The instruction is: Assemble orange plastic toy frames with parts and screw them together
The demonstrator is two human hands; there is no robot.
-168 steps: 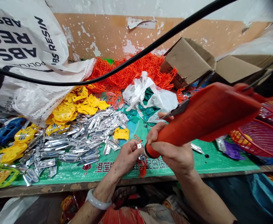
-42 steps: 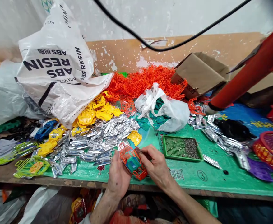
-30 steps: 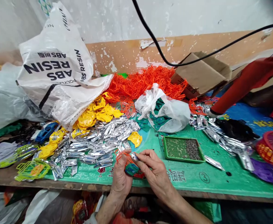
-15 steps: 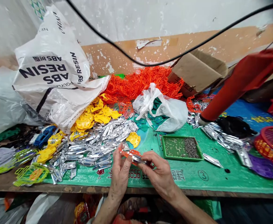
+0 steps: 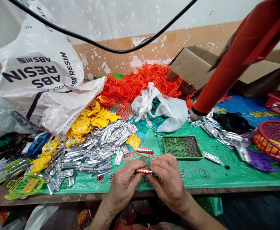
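Note:
An orange plastic frame with silver pieces along its near and far sides is held above the green table cover, close to the front edge. My left hand pinches the near side of the frame from the left. On the right, my right hand grips the same side, its fingers partly hiding the frame's right part. Just beyond lie a yellow piece and a heap of silver pieces. A green tray holding small dark metal parts is right of the frame.
A large white sack and yellow parts stand left. Orange frames are heaped behind a white plastic bag. A red pole slants down at right, near a red basket. A black cable hangs overhead.
The orange frame has turned and now lies spread out beyond my fingers. My hands have moved closer together, both on its near side. The view has shifted slightly.

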